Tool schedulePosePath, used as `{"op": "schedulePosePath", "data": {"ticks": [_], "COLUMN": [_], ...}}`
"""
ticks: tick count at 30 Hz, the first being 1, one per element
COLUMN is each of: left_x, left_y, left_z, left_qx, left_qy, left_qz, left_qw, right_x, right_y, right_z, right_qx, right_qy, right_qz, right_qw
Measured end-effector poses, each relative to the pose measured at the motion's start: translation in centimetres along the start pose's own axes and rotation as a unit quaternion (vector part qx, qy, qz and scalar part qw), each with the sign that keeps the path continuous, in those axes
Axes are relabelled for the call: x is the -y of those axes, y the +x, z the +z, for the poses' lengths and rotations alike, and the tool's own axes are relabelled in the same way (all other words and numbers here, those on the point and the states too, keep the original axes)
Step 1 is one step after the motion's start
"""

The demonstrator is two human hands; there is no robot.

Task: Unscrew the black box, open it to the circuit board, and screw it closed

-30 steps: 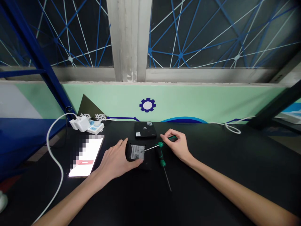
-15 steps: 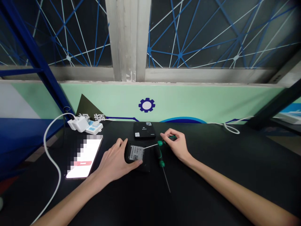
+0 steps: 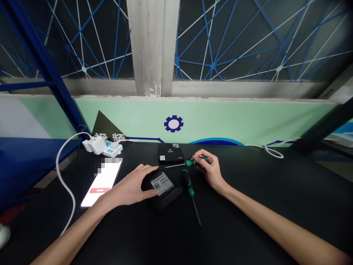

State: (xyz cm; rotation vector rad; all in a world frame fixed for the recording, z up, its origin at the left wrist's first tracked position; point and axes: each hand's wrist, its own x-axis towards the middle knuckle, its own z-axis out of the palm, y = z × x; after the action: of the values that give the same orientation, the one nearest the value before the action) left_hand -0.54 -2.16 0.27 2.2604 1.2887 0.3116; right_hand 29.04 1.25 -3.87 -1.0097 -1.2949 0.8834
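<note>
Turned askew since the earlier frame, the squarish black box with a grey-and-white printed label point(image 3: 164, 186) sat at the centre of the frame with its label slanting, where before it had lain nearly straight. Your held screwdriver, slim and steel-shafted with a green-and-black handle point(image 3: 188, 163), had shifted too: its tip had left the label and pointed at the box's far corner; you could not tell whether it touched.

Your left hand point(image 3: 129, 187) was spread wide in a C at the box's left side, thumb at the label's near edge, forefinger stretched to the far corner; how firmly it pressed could not be told. Your right hand point(image 3: 209, 170), right of centre, was curled closed around the handle.

The labelled box's inside was hidden. Behind it lay a flat black box with a small white code sticker point(image 3: 171, 152), its inside likewise hidden. A second green-and-black screwdriver point(image 3: 191, 192) lay just right of the labelled box, shaft towards the lower edge.

At mid-left, a white power strip point(image 3: 113, 150) held a chunky white plug adapter point(image 3: 95, 145), above a bright-screened phone point(image 3: 102, 184).
</note>
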Motion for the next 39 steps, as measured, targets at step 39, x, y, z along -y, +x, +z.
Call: {"op": "schedulePosePath", "data": {"ticks": [39], "left_x": [-1.0], "left_y": [0.8], "left_z": [2.4], "left_qx": [-0.167], "left_qy": [0.126], "left_qz": [-0.014], "left_qw": [0.978], "right_x": [3.4], "right_y": [-0.4], "right_z": [1.2], "right_qx": [-0.002], "right_qy": [0.026], "right_qz": [-0.071], "right_qw": [0.997]}}
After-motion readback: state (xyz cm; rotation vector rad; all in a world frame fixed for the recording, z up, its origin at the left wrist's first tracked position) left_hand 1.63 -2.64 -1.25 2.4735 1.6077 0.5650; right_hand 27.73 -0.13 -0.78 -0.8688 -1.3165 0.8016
